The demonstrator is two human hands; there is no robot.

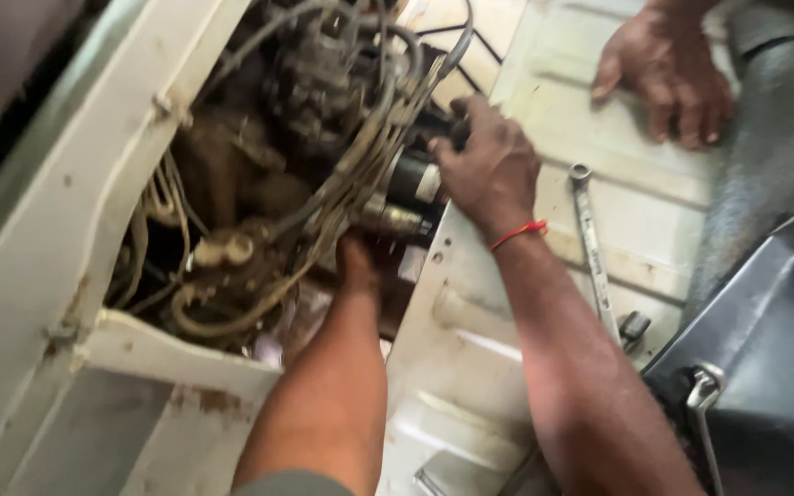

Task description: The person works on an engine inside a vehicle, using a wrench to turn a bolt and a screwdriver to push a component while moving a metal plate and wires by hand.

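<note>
My right hand [489, 165] wears a red thread on the wrist. It is closed over the end of a black cylindrical motor part [413, 177] with a white band, at the right edge of the open engine bay. My left hand [357, 259] reaches up into the bay from below, just under that part. Its fingers are hidden behind a bundle of dirty cables [360, 156], so I cannot tell what they hold. A long metal spanner [590, 241] lies on the white panel just right of my right forearm.
Grimy engine parts and hoses [314, 64] fill the opening in the white body frame [140, 147]. Another person's hand [665, 75] rests flat on the white ribbed floor panel [636, 174] at the top right. A black seat or cover [765, 340] stands at the right.
</note>
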